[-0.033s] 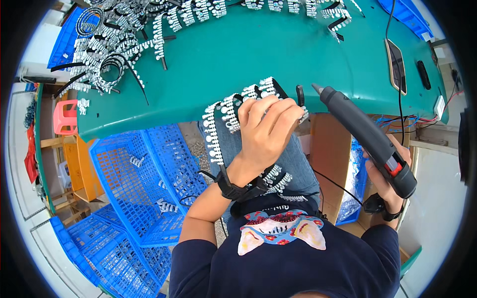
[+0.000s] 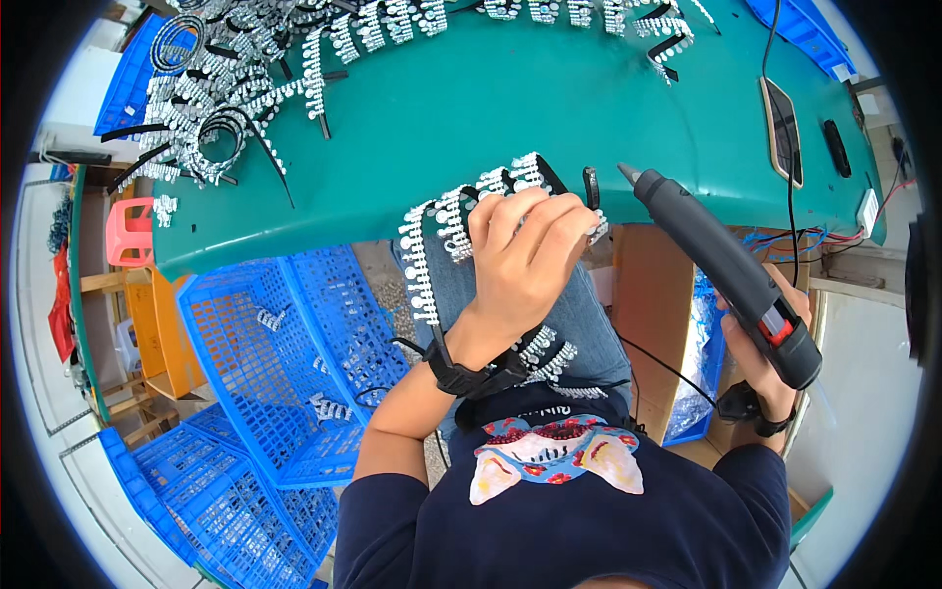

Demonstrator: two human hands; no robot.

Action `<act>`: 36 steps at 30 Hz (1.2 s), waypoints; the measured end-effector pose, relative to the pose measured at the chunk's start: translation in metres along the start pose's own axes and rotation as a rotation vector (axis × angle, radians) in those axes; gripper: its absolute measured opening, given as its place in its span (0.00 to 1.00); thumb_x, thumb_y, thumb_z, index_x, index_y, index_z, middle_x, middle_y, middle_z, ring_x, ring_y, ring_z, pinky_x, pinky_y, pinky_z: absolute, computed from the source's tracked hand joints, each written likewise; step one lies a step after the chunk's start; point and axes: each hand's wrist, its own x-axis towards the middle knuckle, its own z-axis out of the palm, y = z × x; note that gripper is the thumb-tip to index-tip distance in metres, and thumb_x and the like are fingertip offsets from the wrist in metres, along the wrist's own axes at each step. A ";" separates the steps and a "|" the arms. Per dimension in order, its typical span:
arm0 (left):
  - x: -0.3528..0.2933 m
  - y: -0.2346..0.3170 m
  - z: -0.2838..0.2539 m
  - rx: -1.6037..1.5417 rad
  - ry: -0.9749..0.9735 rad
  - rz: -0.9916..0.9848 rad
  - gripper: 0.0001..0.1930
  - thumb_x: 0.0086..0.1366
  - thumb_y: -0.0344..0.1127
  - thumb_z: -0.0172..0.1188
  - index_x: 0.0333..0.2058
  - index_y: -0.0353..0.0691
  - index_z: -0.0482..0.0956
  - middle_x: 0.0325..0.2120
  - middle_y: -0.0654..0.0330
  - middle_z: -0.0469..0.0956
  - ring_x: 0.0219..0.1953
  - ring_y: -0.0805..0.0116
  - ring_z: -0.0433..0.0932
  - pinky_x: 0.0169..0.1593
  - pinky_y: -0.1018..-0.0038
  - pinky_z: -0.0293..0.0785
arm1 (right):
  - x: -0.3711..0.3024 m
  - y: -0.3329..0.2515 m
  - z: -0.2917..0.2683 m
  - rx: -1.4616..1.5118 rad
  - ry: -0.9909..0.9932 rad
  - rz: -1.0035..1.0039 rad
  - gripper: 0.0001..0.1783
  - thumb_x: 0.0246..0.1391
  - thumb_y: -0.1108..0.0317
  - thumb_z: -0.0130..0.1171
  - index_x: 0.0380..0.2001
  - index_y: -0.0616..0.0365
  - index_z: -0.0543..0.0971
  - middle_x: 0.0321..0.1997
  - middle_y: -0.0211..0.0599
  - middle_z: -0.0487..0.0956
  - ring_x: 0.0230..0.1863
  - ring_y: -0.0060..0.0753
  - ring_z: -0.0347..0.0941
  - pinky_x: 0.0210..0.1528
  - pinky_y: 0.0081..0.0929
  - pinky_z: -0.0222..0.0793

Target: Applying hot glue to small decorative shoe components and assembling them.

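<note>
My left hand (image 2: 525, 260) is closed over a black strip trimmed with silver rhinestones (image 2: 422, 270), held at the table's near edge above my lap. The strip loops several times under and beside my fingers. One narrow black end (image 2: 591, 187) sticks up past my fingertips. My right hand (image 2: 754, 353) grips a black glue gun (image 2: 702, 231), partly hiding behind its body. The gun's grey nozzle points up and left, a short gap right of that black end. More rhinestone trim (image 2: 549, 358) lies on my lap below my left wrist.
The green table (image 2: 471, 118) bears a heap of rhinestone strips (image 2: 226, 88) at the far left and a row along its back. A phone (image 2: 782, 128) and a cable lie at the right. Blue crates (image 2: 245, 363) stand at left; a cardboard box (image 2: 648, 314) sits right of my legs.
My right hand and the glue gun have shifted very slightly. My left hand and the strip stay practically where they were.
</note>
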 end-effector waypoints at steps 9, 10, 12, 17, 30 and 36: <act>0.009 0.004 -0.017 -0.120 -0.081 -0.103 0.15 0.46 0.25 0.71 0.33 0.44 0.79 0.33 0.66 0.81 0.41 0.64 0.73 0.49 0.67 0.65 | 0.051 0.016 0.071 1.040 0.034 0.087 0.33 0.44 0.61 0.58 0.53 0.67 0.70 0.52 0.61 0.74 0.50 0.49 0.76 0.50 0.41 0.75; 0.012 0.006 -0.021 -0.116 -0.100 -0.100 0.13 0.47 0.25 0.70 0.33 0.42 0.80 0.32 0.65 0.81 0.40 0.63 0.73 0.47 0.68 0.66 | 0.059 0.015 0.081 1.215 0.005 0.056 0.33 0.42 0.58 0.58 0.52 0.67 0.70 0.54 0.68 0.72 0.49 0.54 0.76 0.51 0.44 0.75; 0.014 0.007 -0.024 -0.127 -0.113 -0.110 0.12 0.48 0.25 0.70 0.33 0.41 0.80 0.32 0.64 0.81 0.39 0.63 0.73 0.46 0.68 0.67 | 0.071 0.024 0.098 1.336 -0.074 0.007 0.31 0.43 0.61 0.57 0.50 0.67 0.71 0.55 0.68 0.71 0.54 0.55 0.73 0.51 0.45 0.75; 0.020 0.008 -0.024 -0.141 -0.096 -0.155 0.08 0.51 0.26 0.70 0.30 0.37 0.80 0.29 0.60 0.80 0.34 0.60 0.76 0.39 0.68 0.70 | 0.079 0.027 0.112 1.557 -0.245 0.018 0.27 0.40 0.62 0.55 0.45 0.66 0.70 0.54 0.70 0.71 0.57 0.59 0.70 0.52 0.48 0.74; 0.025 0.009 -0.030 -0.260 -0.065 -0.324 0.11 0.50 0.21 0.68 0.33 0.35 0.79 0.29 0.57 0.80 0.29 0.68 0.79 0.33 0.74 0.75 | 0.078 0.024 0.124 1.685 -0.242 0.030 0.27 0.39 0.63 0.55 0.45 0.67 0.68 0.48 0.68 0.74 0.53 0.58 0.73 0.54 0.52 0.74; 0.027 0.006 -0.033 -0.321 -0.072 -0.377 0.08 0.54 0.21 0.67 0.33 0.33 0.80 0.30 0.56 0.80 0.29 0.71 0.79 0.34 0.77 0.74 | 0.078 0.023 0.125 1.677 -0.242 0.024 0.27 0.40 0.63 0.55 0.44 0.67 0.68 0.47 0.67 0.74 0.53 0.58 0.73 0.54 0.53 0.75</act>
